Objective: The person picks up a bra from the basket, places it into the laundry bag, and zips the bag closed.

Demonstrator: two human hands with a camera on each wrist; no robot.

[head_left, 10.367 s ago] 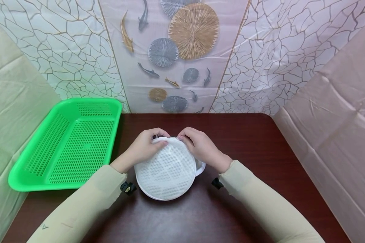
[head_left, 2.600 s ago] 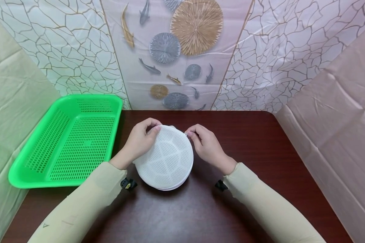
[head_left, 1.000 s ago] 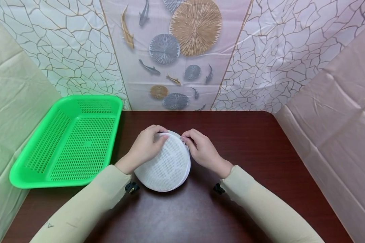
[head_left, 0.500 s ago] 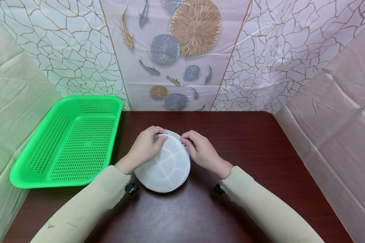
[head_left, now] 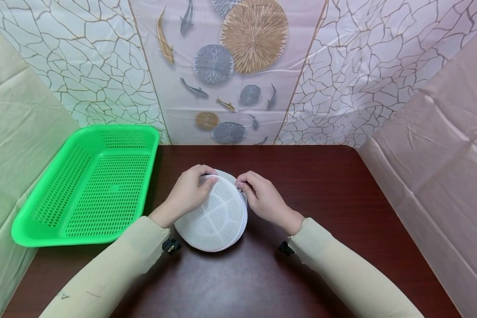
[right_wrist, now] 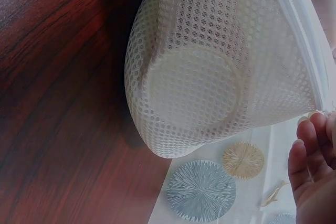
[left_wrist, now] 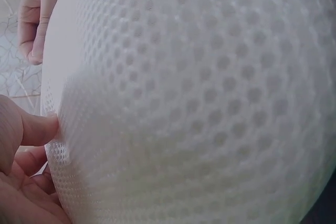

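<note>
A round white mesh laundry bag (head_left: 214, 218) stands at the middle of the table, its round mesh face tilted up. At its upper left rim, my left hand (head_left: 188, 191) grips the edge with the thumb on the near face. My right hand (head_left: 265, 197) pinches the upper right rim with thumb and forefinger. The right wrist view shows a white zipper (right_wrist: 300, 27) running along the rim down to those fingertips. Any zipper pull is covered by the fingers. Mesh fills most of the left wrist view, with the left thumb (left_wrist: 39, 129) pressing its edge.
A green plastic basket (head_left: 153, 176) with slotted walls stands at the left of the dark red-brown table (head_left: 326, 190). Patterned cloth (head_left: 222, 106) hangs behind the table's far edge. Plain cloth walls (head_left: 433, 145) rise on both sides.
Since 10.4 seconds ago the right hand has shifted along the rim, and the bag's gap at right looks narrower. Over the last second the hands and bag have barely moved.
</note>
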